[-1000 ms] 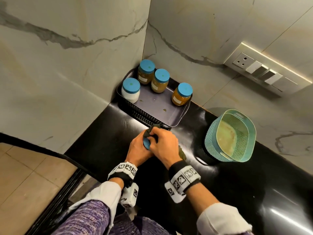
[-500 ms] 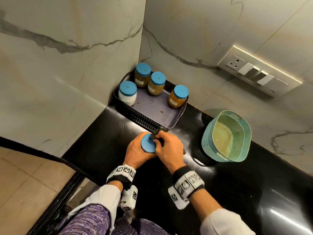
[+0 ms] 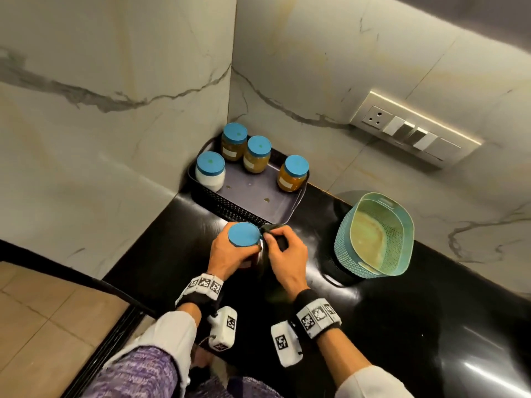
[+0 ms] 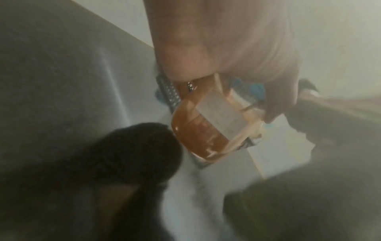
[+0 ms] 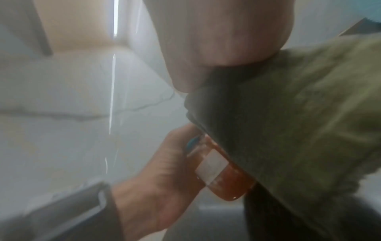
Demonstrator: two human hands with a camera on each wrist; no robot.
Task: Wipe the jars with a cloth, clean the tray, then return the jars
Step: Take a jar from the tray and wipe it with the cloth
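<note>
My left hand [image 3: 230,255] grips a blue-lidded jar [image 3: 243,234] of orange-brown contents [image 4: 198,135] with a white label, above the black counter just in front of the tray. My right hand [image 3: 283,254] holds a dark green cloth [image 3: 277,239] [image 5: 299,114] pressed against the jar's right side [image 5: 224,177]. The dark tray [image 3: 253,193] sits in the wall corner. In it stand a white-filled jar [image 3: 210,170], two amber jars [image 3: 234,142] [image 3: 257,154] at the back and another amber jar [image 3: 293,173] at its right end. Small specks lie on the tray floor.
A teal perforated basket [image 3: 376,237] stands on the black counter [image 3: 402,326] to the right of my hands. Marble walls close the corner at left and behind. A switch panel [image 3: 413,133] is on the back wall. The counter's left edge drops to a tiled floor [image 3: 43,326].
The jar has risen and turned upright in my left hand, its blue lid now fully showing. My right hand with the cloth has shifted from over the lid to the jar's right side.
</note>
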